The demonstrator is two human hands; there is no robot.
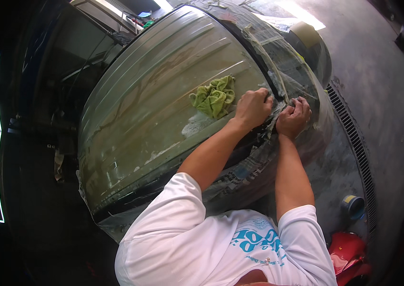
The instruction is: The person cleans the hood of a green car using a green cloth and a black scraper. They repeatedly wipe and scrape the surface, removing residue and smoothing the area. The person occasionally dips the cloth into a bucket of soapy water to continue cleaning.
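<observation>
A vehicle's olive-green roof (164,95), ribbed and wet-looking with whitish smears, spreads out in front of me. At its right front corner my left hand (253,108) presses down with curled fingers; whatever they grip is hidden beneath them. Close beside it, my right hand (294,117) is closed at the edge of the masking film (318,112), its fingertips bent in. I cannot make out what is in it. A crumpled green cloth (214,97) lies on the roof just left of my left hand. Strips of masking tape (268,40) run along the film.
Plastic film wraps the vehicle's side below the roof edge. On the floor at right are a long drain grate (354,133), a dark round container (353,207) and a glossy red part (347,252). Another dark vehicle (40,43) stands at left.
</observation>
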